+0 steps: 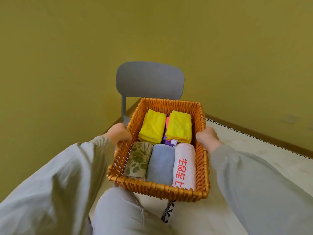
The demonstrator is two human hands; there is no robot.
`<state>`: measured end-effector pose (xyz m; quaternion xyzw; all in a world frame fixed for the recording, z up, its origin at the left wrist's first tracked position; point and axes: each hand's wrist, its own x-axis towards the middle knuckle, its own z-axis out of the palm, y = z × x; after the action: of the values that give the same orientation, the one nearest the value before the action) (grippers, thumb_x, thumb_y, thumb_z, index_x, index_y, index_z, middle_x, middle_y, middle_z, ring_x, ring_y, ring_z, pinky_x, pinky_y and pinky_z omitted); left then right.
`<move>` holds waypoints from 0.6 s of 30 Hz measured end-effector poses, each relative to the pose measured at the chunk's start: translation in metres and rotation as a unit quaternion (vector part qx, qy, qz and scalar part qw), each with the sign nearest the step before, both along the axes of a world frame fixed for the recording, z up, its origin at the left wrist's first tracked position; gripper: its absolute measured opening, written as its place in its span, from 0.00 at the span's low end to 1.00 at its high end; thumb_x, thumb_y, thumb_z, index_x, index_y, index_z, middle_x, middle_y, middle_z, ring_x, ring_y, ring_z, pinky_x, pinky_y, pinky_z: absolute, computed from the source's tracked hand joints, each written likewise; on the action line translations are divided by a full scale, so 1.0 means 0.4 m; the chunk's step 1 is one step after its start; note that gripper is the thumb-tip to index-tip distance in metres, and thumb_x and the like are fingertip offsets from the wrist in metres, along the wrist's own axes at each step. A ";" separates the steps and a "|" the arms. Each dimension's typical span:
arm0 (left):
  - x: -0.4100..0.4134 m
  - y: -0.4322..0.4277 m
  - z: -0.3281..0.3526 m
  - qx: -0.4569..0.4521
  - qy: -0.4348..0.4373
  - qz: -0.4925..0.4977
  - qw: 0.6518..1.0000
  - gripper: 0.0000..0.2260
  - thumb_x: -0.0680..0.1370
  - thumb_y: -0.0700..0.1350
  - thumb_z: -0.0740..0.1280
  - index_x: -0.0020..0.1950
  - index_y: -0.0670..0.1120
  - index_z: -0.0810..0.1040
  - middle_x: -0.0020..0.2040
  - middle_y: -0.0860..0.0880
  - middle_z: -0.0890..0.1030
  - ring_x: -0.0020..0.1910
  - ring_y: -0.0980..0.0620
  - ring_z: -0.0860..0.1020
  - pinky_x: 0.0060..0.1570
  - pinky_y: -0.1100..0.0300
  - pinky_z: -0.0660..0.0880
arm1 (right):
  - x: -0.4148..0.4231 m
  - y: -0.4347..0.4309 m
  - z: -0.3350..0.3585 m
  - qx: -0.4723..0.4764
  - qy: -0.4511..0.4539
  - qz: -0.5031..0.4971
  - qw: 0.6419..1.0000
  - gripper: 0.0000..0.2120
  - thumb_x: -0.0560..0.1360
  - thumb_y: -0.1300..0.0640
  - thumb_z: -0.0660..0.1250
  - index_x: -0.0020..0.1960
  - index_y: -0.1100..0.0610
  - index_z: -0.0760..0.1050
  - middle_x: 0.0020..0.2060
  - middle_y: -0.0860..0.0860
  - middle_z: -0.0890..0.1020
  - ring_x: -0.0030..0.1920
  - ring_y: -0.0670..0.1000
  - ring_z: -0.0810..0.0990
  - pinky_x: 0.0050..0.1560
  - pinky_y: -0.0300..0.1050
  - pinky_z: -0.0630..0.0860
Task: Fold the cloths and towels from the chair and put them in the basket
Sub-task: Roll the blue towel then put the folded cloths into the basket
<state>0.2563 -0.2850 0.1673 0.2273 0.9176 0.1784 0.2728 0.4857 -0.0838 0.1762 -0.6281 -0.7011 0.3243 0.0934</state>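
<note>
Basket [159, 190] held between both hands, in front of grey chair [149, 80]. Left hand [118, 133] grips left rim, right hand [207, 136] grips right rim, fingers curled over wicker. Inside: two yellow cloths [152, 127] at far end; floral towel [138, 160], blue towel [160, 163], pink towel [184, 165] side by side at near end. Pink towel bears red characters, seemingly 生命至上. Small white tag [174, 141] below yellow cloths, print illegible.

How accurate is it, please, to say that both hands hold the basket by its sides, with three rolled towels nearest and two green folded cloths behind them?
Only the colour is wrong: the head view shows the two folded cloths are yellow, not green. The left hand and right hand do hold the basket by its sides, with three rolled towels nearest.
</note>
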 end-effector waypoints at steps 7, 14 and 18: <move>-0.163 -0.068 0.026 -0.046 -0.066 -0.003 0.997 0.13 0.71 0.39 0.68 0.54 0.38 0.75 0.46 0.41 0.80 0.40 0.45 0.83 0.36 0.55 0.81 | -0.183 -0.051 0.025 -0.016 0.002 -0.001 1.000 0.12 0.72 0.63 0.64 0.55 0.61 0.75 0.55 0.59 0.79 0.55 0.61 0.78 0.48 0.44 0.70; -0.344 -0.179 0.142 -0.083 -0.123 0.012 0.989 0.19 0.73 0.37 0.68 0.63 0.36 0.71 0.50 0.39 0.78 0.41 0.43 0.83 0.37 0.53 0.82 | -0.403 -0.137 0.129 -0.047 -0.012 0.013 0.999 0.11 0.73 0.62 0.63 0.54 0.60 0.76 0.54 0.59 0.80 0.53 0.61 0.78 0.46 0.44 0.69; -0.380 -0.271 0.280 -0.088 -0.125 0.048 0.987 0.18 0.73 0.38 0.67 0.62 0.37 0.71 0.46 0.41 0.76 0.36 0.46 0.81 0.25 0.59 0.77 | -0.488 -0.196 0.271 -0.040 -0.010 0.056 0.998 0.07 0.74 0.62 0.60 0.50 0.59 0.74 0.53 0.59 0.79 0.53 0.62 0.77 0.47 0.46 0.70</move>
<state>0.1045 -0.3934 0.2794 0.1338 0.8985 0.1365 0.3952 0.2905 -0.1622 0.2845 -0.5943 -0.7227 0.3502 0.0427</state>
